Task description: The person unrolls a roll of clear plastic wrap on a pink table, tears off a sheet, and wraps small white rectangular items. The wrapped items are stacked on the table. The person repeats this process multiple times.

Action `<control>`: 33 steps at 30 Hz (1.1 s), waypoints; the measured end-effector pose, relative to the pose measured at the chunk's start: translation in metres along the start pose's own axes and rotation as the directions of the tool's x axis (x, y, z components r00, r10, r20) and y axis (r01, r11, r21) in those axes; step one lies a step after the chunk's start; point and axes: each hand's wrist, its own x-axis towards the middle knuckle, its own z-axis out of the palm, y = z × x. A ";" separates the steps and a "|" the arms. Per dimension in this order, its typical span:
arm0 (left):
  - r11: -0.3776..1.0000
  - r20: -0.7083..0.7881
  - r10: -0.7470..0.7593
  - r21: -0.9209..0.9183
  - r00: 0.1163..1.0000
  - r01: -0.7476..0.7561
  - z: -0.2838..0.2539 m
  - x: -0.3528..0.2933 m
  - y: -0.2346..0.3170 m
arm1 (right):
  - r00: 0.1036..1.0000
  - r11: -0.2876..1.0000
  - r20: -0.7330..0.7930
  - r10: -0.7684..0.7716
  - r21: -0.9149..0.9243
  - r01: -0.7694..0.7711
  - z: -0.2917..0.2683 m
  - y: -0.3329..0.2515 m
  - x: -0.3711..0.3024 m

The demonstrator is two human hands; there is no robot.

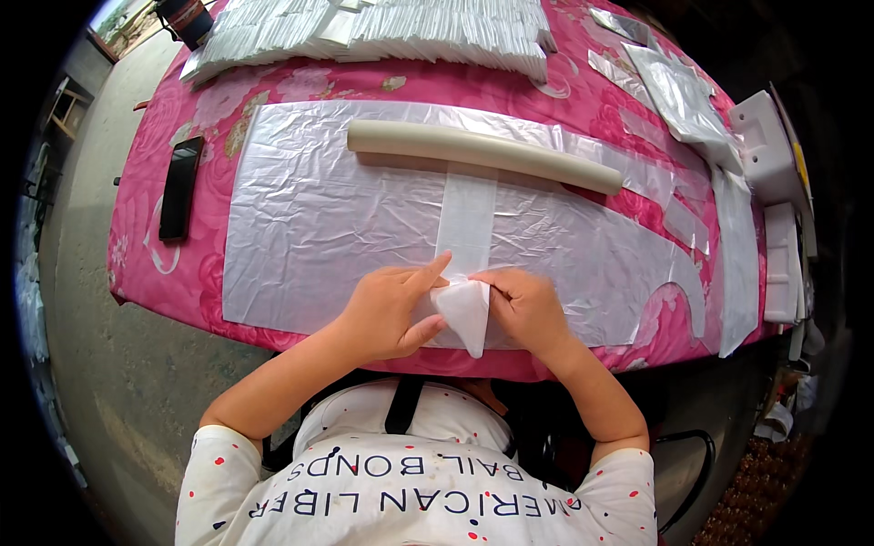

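Observation:
A flat translucent white plastic sheet (319,218) is spread in front of me. Down its middle runs a narrow white strip (469,214), its far end passing under a long cream tube (482,150). At the strip's near end is a folded white flap (466,314), roughly triangular, of thin paper or plastic. My right hand (526,308) pinches the flap's right edge between thumb and fingers. On the flap's other side, my left hand (387,308) has its thumb and forefinger apart, the fingertips at the flap's left edge.
A black phone (181,189) lies at the left on the pink flowered tablecloth (137,246). Stacked white folded pieces (382,32) line the far edge, beside a dark cup (185,20). Clear plastic pieces (683,100) and white foam boxes (763,136) are at the right.

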 end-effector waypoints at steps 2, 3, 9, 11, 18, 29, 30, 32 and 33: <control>0.958 -0.006 -0.228 -0.180 0.974 0.223 -0.001 0.007 0.005 | 0.934 0.907 0.087 0.346 0.222 -0.357 -0.003 -0.003 0.012; 0.942 -0.097 -0.237 -0.267 0.967 0.205 -0.001 0.010 0.009 | 0.855 0.796 0.159 0.493 0.315 -0.517 -0.006 -0.003 0.019; 0.918 0.067 0.038 0.392 0.997 -0.061 0.015 0.007 0.018 | 0.730 0.685 0.324 0.602 0.261 -0.680 -0.015 -0.002 0.040; 0.885 0.098 -0.017 0.466 0.995 -0.030 0.028 0.004 0.017 | 0.738 0.687 0.313 0.598 0.273 -0.673 -0.016 -0.004 0.039; 0.838 0.063 -0.073 0.545 0.995 0.027 0.037 0.001 0.019 | 0.921 0.917 -0.058 0.384 -0.092 -0.388 -0.004 -0.016 0.014; 0.836 -0.089 0.205 0.534 0.975 -0.127 0.023 0.024 0.003 | 0.939 0.919 0.157 -0.305 -0.211 0.334 -0.026 0.020 0.033; 0.826 -0.087 0.247 0.541 0.965 -0.162 0.021 0.024 0.001 | 0.948 0.934 0.159 -0.276 -0.189 0.304 -0.028 0.019 0.035; 0.805 -0.051 0.284 0.555 0.958 -0.209 0.019 0.022 -0.005 | 0.943 0.930 0.150 -0.297 -0.179 0.321 -0.027 0.028 0.040; 0.795 -0.033 0.303 0.560 0.952 -0.233 0.019 0.022 -0.007 | 0.941 0.928 0.145 -0.306 -0.176 0.329 -0.027 0.031 0.041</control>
